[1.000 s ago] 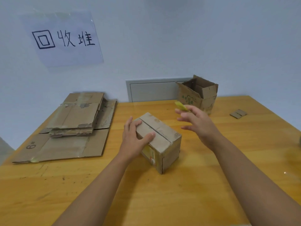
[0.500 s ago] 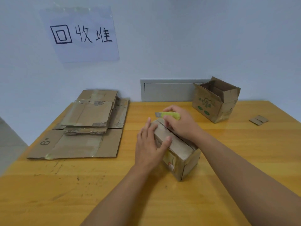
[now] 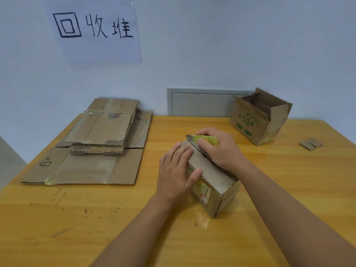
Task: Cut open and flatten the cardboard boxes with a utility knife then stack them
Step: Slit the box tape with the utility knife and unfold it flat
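Observation:
A small closed cardboard box [image 3: 213,182] stands at the middle of the wooden table [image 3: 96,218]. My left hand [image 3: 176,172] lies flat on the box's top left flap, thumb over the near edge. My right hand [image 3: 221,149] grips a yellow-green utility knife [image 3: 204,140] at the box's far end, the blade out and pointing left above the top seam. A stack of flattened boxes [image 3: 98,143] lies at the left of the table. An open empty box [image 3: 260,120] with green print stands at the back right.
A small scrap of cardboard [image 3: 310,144] lies near the right edge. On the wall hang a handwritten paper sign [image 3: 94,29] and a grey panel [image 3: 200,102] behind the table. Bare tabletop stretches across the front.
My right hand, raised with the knife a second ago, has come down onto the far end of the box. The left hand stayed on the box top. The view shifted left.

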A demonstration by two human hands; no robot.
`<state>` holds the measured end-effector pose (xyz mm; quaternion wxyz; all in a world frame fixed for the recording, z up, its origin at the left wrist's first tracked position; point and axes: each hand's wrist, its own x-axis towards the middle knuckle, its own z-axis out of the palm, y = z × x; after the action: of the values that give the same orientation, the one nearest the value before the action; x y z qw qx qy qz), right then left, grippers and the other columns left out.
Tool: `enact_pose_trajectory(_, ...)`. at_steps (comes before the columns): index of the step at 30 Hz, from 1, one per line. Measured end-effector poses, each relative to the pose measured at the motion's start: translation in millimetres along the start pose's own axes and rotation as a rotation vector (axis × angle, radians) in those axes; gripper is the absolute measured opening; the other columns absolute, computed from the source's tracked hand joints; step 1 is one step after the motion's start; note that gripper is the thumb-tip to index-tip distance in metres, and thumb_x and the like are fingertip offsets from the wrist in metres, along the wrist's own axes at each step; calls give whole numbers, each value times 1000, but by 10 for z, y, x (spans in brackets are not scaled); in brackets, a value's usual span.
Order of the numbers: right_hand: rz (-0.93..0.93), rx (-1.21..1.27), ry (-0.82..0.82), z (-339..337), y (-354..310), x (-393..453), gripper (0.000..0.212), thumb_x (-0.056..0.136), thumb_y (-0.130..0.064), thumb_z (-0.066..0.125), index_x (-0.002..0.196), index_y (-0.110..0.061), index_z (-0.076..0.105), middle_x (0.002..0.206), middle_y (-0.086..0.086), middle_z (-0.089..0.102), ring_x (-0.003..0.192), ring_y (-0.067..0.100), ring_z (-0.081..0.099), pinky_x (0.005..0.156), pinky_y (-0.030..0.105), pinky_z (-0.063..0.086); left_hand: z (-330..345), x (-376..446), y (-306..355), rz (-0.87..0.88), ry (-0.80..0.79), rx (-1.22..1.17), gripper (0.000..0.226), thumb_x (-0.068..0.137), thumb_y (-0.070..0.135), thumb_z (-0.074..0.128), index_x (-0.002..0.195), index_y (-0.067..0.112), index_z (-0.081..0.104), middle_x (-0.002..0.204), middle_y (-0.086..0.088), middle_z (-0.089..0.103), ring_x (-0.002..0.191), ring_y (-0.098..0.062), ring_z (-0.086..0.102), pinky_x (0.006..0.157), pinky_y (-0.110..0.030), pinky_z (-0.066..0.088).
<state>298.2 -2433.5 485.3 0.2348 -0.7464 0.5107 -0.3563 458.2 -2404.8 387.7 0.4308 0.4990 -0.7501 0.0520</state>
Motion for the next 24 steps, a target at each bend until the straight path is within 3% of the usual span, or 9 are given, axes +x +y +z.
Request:
enact_pose_trajectory(5, -29, -39, -5, 4, 13, -11, 19, 95, -25, 57, 111, -30, 67, 104, -13, 66, 96, 10, 60, 86, 35, 49, 6, -29, -50, 47, -15, -88, 59, 99, 64, 28, 132, 23, 55, 144, -4, 49, 144, -24, 30, 113, -42, 29)
enact_pose_trajectory(9, -73, -78, -11, 27, 25, -20, 19, 96, -24, 56, 112, -27, 67, 107, -10, 68, 97, 13, 60, 88, 39, 50, 4, -32, -8, 11, -4, -164, 67, 97, 67, 28, 130, 18, 59, 143, -4, 50, 145, -25, 29, 115, -41, 28)
enact_pose_trajectory(14, -109, -179, -46, 29, -22, -30, 21, 98, -22, 54, 115, -21, 65, 109, -4, 68, 98, 16, 59, 86, 39, 48, 27, -36, 45, -51, 14, -169, 61, 98, 66, 27, 127, 22, 57, 142, -1, 50, 146, -20, 26, 114, -39, 29)
enact_pose_trajectory(24, -136, -248, -93, -149, -22, -155, 18, 96, -22, 56, 110, -21, 66, 101, -3, 70, 90, 19, 60, 81, 44, 50, 54, -56, 81, -100, -3, -202, 52, 98, 67, 22, 125, 30, 46, 144, 0, 43, 147, -20, 20, 115, -32, 21)
